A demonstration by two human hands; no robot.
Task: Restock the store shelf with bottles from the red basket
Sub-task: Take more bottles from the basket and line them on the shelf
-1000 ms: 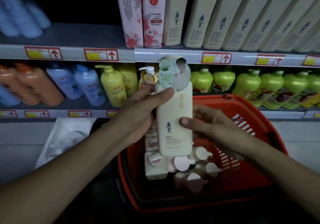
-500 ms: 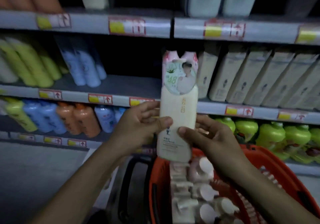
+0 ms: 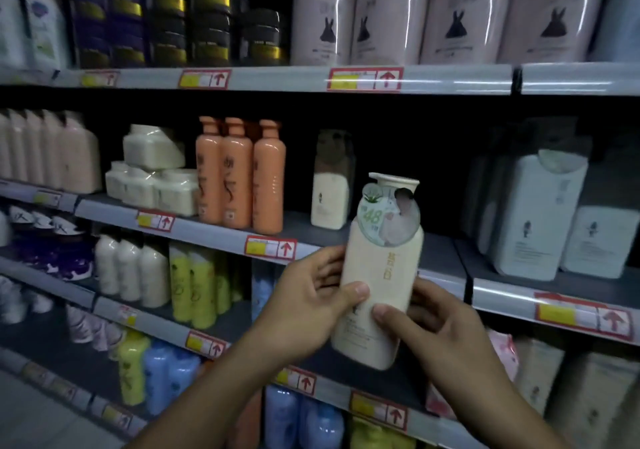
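Note:
Both my hands hold one cream bottle (image 3: 381, 275) upright in front of the shelving; it carries a round "48" tag near its flat cap. My left hand (image 3: 304, 306) wraps its left side with the thumb across the front. My right hand (image 3: 436, 327) grips its lower right side, thumb on the front. Just behind the bottle runs a grey shelf (image 3: 436, 258) with a dark bare stretch, and one matching cream bottle (image 3: 329, 195) stands there at the back. The red basket is out of view.
Three orange bottles (image 3: 239, 174) stand left of the gap. White and grey boxed bottles (image 3: 543, 213) fill the shelf to the right. Pink canisters (image 3: 391, 18) line the top shelf. Yellow, white and blue bottles (image 3: 194, 285) crowd the lower shelves.
The view has swung upward, so the red basket dropped out of sight. Both hands have lifted the cream bottle from over the basket up to the level of a higher shelf.

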